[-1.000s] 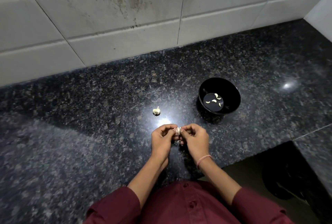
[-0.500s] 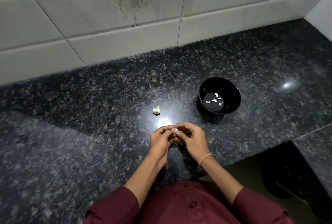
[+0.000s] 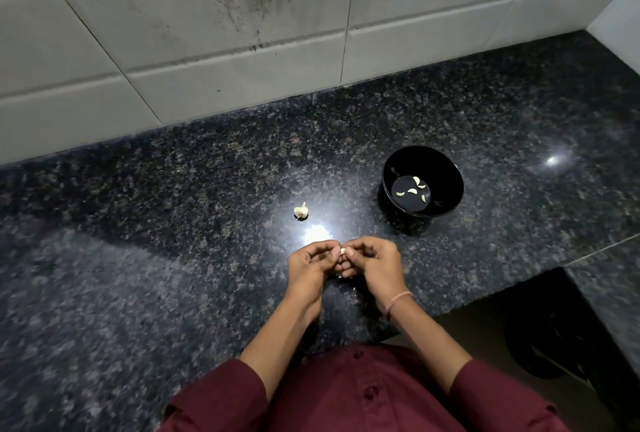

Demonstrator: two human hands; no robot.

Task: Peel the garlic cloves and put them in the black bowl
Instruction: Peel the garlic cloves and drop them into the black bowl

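A small pale garlic clove point(image 3: 343, 251) is pinched between the curled fingertips of the left hand point(image 3: 310, 267) and the right hand point(image 3: 375, 262). Both hands are closed on it over the dark speckled granite countertop point(image 3: 166, 231), to the left of the round black bowl point(image 3: 448, 172) and nearer the person. Several peeled white cloves point(image 3: 412, 191) lie on the bowl's flat bottom. A small whitish piece of garlic bulb point(image 3: 301, 212) rests on the counter well left of the bowl, apart from both hands. A thin pink band point(image 3: 398, 302) circles the right wrist. Beyond the bowl rises a white tiled wall point(image 3: 207, 51).
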